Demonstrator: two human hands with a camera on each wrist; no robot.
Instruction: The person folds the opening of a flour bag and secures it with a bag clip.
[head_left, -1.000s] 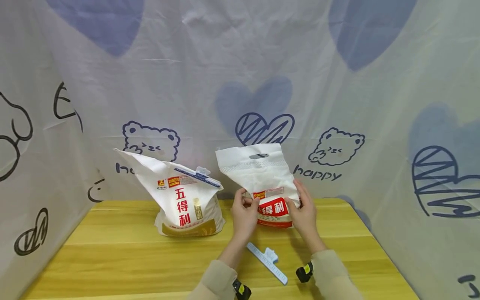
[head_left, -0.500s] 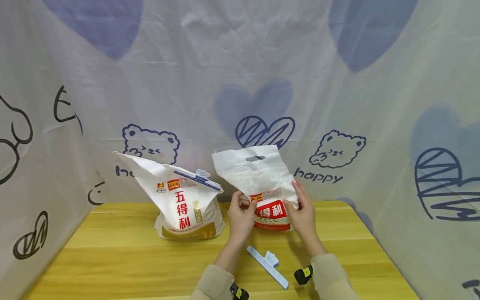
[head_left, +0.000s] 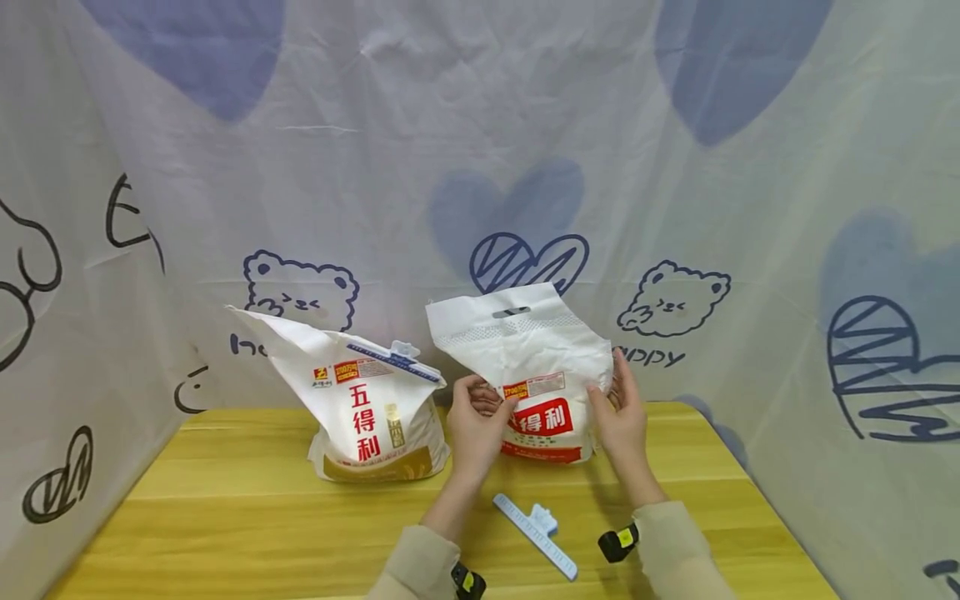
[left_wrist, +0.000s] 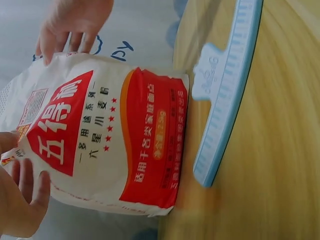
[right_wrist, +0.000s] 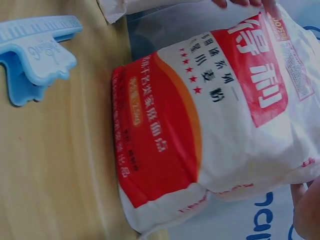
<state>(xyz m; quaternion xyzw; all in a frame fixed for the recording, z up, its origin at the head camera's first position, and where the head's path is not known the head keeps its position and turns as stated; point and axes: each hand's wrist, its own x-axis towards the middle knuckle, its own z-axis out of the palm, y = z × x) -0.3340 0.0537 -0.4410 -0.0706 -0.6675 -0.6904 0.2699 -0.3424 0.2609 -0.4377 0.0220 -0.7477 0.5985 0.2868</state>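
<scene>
A white and red flour bag (head_left: 558, 392) with a punched handle slot at its top stands on the table, its upper part leaning left in the head view. My left hand (head_left: 478, 425) holds its left side, thumb at the front edge and fingers curled behind. On the opposite side my right hand (head_left: 622, 417) grips the bag's right edge, thumb in front, most fingers hidden behind it. In front of the bag lies a light blue sealing clip (head_left: 536, 533) with ruler-like marks. Both hands also appear around the bag (left_wrist: 100, 135) in the left wrist view.
Left of the hands stands a second flour bag (head_left: 375, 417), white and gold, its top folded over under a dark blue clip (head_left: 393, 361). A printed cloth (head_left: 390, 183) hangs close behind the wooden table (head_left: 247, 517).
My right hand has shifted outward to the right and the bag's right side has spread with it. My left hand has moved slightly left. The loose clip lies still.
</scene>
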